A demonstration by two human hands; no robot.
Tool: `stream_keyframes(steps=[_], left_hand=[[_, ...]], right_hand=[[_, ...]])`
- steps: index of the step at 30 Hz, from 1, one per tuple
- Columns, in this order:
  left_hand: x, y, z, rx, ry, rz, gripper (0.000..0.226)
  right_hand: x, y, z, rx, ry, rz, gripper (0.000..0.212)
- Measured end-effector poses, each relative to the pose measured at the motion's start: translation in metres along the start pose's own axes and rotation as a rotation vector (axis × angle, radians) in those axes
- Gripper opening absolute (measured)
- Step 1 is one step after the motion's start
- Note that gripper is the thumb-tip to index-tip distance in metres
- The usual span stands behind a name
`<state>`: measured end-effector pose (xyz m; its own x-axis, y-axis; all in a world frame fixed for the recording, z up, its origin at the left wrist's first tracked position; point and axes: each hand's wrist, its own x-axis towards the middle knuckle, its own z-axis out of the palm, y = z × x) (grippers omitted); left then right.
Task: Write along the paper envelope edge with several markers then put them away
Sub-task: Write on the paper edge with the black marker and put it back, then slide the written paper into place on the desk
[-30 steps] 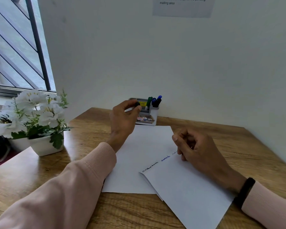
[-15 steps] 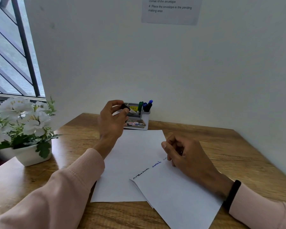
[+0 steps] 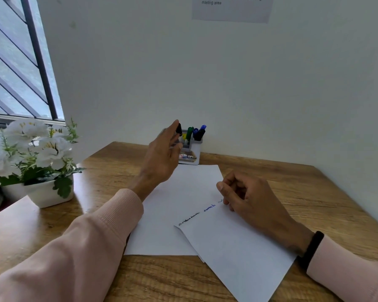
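While your left hand (image 3: 162,158) was up at the grey marker holder (image 3: 189,149), it pinched a black marker (image 3: 179,129) at the fingertips, cap end up, just over the holder's left slots. Fingers were loosely extended, not fisted; the marker body below the cap was hidden behind them, so I couldn't tell whether its tip was already in a slot.

Your right hand (image 3: 247,197) was curled into a loose fist, knuckles down on the top corner of the envelope (image 3: 234,245). Nothing visible inside it; the palm side faced away, so I couldn't confirm it was empty.

The envelope lay angled over a white sheet (image 3: 172,205) on the wooden table (image 3: 314,192), with black and blue scribbles along its upper edge. Writing nearest your right fingers was too small to read.

A green marker (image 3: 189,132) and blue markers (image 3: 200,131) stood upright in the holder against the wall. The holder's front label was partly blocked by your left hand. A flower pot (image 3: 46,192) sat far left.
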<state>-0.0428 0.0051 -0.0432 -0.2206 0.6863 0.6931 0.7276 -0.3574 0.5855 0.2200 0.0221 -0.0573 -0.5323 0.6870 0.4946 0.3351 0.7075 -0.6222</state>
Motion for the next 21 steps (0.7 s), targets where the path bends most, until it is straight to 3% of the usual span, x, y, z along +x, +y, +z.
stream_keyframes(steps=[7,12,15,19,21], left_hand=[[0.001,-0.007,0.003,0.216,-0.141,0.019,0.087],[0.001,-0.013,0.004,0.277,-0.055,-0.027,0.097],[0.012,-0.011,-0.002,0.324,-0.072,-0.049,0.090],[0.027,0.000,-0.003,0.391,-0.133,-0.078,0.061],[0.027,0.004,-0.002,0.386,-0.152,-0.092,0.060]], right_hand=[[0.001,0.006,0.000,-0.016,-0.066,-0.006,0.008],[0.004,0.010,-0.001,-0.132,-0.160,-0.089,0.012],[0.004,0.010,-0.001,-0.175,-0.238,-0.161,0.016],[0.005,0.012,-0.004,-0.158,-0.250,-0.162,0.031],[0.005,0.013,-0.005,-0.152,-0.262,-0.160,0.033]])
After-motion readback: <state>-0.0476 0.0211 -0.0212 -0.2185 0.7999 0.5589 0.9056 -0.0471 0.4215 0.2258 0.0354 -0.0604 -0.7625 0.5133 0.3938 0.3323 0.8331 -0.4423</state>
